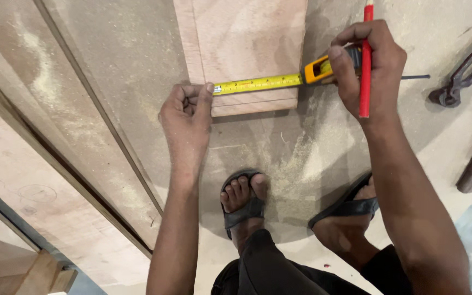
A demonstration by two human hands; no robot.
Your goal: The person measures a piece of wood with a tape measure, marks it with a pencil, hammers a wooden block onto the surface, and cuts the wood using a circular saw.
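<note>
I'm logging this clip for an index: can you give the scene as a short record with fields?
Left hand: pins the yellow measuring tape blade at the wooden board's edge
Right hand: holds the yellow tape case and a red pencil
Nearby: metal pincers, sawdust, sandalled feet

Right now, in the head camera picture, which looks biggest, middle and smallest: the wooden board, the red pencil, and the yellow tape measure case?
1. Wooden board, by far the largest.
2. Red pencil in the right hand, long but thin.
3. Yellow tape measure case, smallest, though fingers hide part of it.

The left hand pins the tape's end.
</note>
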